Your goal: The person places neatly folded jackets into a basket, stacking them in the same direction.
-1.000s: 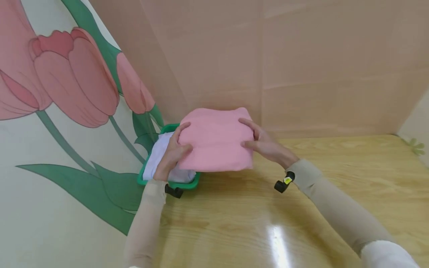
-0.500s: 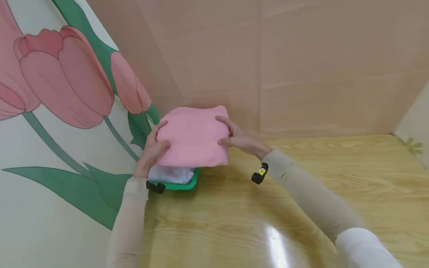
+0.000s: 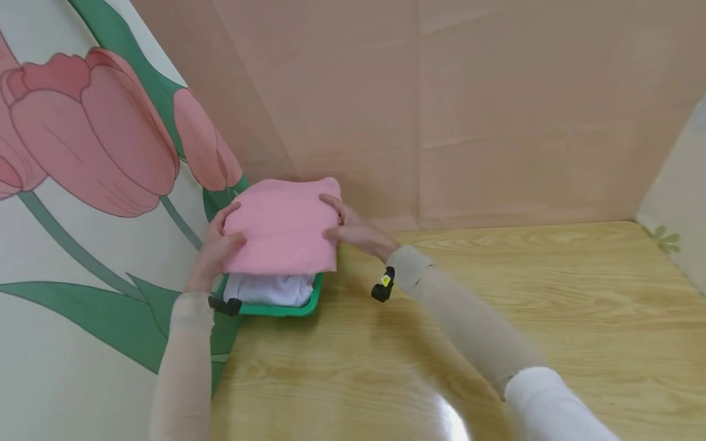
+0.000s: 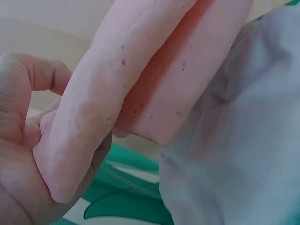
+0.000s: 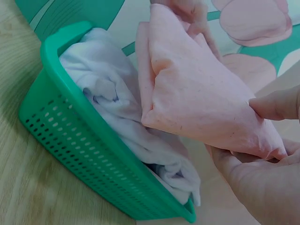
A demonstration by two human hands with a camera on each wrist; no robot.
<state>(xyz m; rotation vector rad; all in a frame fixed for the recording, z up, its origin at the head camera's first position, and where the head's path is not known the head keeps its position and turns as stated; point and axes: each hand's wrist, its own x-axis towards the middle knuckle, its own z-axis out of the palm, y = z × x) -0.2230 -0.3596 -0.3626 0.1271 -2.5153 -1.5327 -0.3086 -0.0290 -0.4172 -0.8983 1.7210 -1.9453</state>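
Observation:
A folded pink cloth (image 3: 284, 226), likely a garment, is held level between both hands above a green basket (image 3: 287, 311). My left hand (image 3: 214, 248) grips its left side, thumb on top and fingers beneath. At the opposite side my right hand (image 3: 355, 229) pinches the edge the same way. In the right wrist view, folded layers of the pink cloth (image 5: 197, 84) show, apart from the white cloth (image 5: 117, 89) that fills the green basket (image 5: 89, 159). The left wrist view shows the pink cloth (image 4: 93, 98) close up, its layers hanging slightly apart.
The basket stands on a wood-grain table (image 3: 441, 318), close against the left wall with its tulip mural (image 3: 99, 135). Behind the table rises a brown-pink covering (image 3: 469, 122). A light wall (image 3: 678, 202) borders the right side.
Both hands have carried the pink cloth leftward, from beside the basket to above it. The grip of each hand looks the same. The head view has shifted slightly.

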